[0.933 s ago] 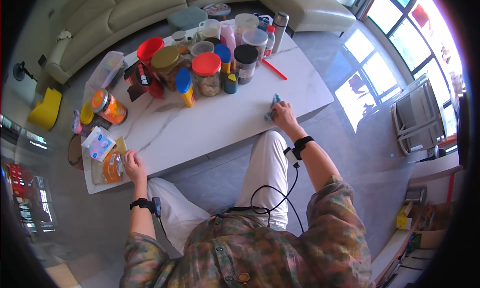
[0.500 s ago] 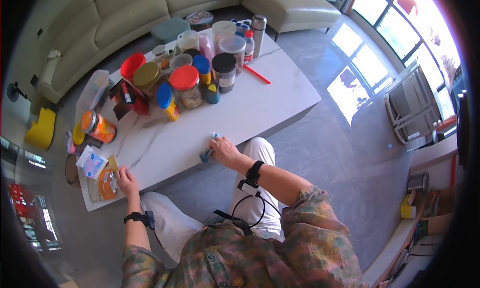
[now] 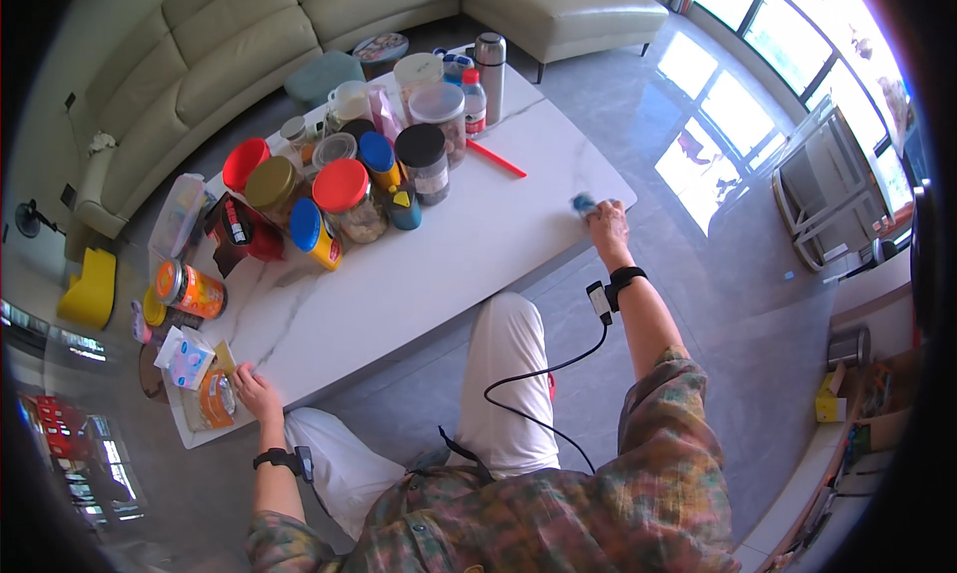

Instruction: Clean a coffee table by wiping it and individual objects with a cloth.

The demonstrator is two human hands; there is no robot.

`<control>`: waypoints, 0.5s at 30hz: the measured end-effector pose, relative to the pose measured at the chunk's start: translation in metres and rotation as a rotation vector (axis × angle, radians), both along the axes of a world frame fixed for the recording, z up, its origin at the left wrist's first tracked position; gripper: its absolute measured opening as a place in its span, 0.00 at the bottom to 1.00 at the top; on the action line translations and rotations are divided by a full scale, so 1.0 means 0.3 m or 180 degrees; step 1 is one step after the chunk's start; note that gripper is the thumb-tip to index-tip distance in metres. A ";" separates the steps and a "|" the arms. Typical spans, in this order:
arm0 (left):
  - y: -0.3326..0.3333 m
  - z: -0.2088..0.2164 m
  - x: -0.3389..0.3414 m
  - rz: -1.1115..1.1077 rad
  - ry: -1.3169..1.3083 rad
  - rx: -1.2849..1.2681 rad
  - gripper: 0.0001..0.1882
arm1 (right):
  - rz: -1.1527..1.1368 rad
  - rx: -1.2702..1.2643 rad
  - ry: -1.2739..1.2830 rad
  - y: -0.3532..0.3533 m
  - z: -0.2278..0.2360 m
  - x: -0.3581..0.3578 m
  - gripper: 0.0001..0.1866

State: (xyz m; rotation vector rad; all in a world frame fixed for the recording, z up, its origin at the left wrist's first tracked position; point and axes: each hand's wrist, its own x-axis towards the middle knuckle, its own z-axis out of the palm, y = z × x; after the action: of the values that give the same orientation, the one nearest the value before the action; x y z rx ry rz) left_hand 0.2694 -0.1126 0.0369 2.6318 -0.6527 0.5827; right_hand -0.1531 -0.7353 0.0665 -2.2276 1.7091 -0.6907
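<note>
At the right-hand corner of the white marbled table (image 3: 399, 304), my right hand (image 3: 608, 226) is closed on a small blue cloth (image 3: 582, 204), pressed against the tabletop. The cloth is smeared by motion and partly covered by the fingers. My left hand (image 3: 257, 392) rests on the near left edge of the table, its fingers loosely stretched out and holding nothing visible. Just left of it lies a clear container with an orange label (image 3: 215, 399). Behind that container are a white and blue packet (image 3: 187, 362) and an orange-labelled jar (image 3: 191, 289).
Jars crowd the far half, among them a red-lidded jar (image 3: 349, 200), a black-lidded jar (image 3: 424, 162) and a yellow canister with blue lid (image 3: 316, 234). A red stick (image 3: 495, 158) lies right of them. A steel thermos (image 3: 489, 79) stands at the far corner; beyond is a sofa (image 3: 239, 55).
My right hand has swept right with the cloth, from the middle of the near edge to the table's right corner. My left hand has stayed at the left edge.
</note>
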 end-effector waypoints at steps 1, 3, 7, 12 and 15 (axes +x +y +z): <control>0.002 0.000 -0.001 0.0061 0.0077 0.0047 0.15 | -0.0002 0.0020 0.0000 0.003 -0.012 0.015 0.12; 0.011 0.000 0.003 0.0063 0.0051 0.0044 0.15 | -0.0033 0.0077 0.0054 0.039 -0.036 0.094 0.15; 0.009 -0.009 0.008 0.0034 0.0047 -0.0029 0.15 | 0.1322 -0.0311 -0.0126 0.230 -0.094 0.344 0.08; -0.016 -0.010 -0.010 0.0081 0.0048 -0.0112 0.15 | 0.2636 -0.1424 0.0953 0.786 -0.190 0.701 0.27; 0.034 -0.006 0.001 0.0211 0.0125 -0.0055 0.14 | 0.3247 -0.0724 0.0704 1.189 -0.082 0.879 0.14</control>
State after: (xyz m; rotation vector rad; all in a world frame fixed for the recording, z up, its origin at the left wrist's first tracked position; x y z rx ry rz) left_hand 0.2696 -0.1025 0.0352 2.6502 -0.5479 0.5519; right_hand 0.1105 -0.3787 0.0418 -2.9395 0.3613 -0.3783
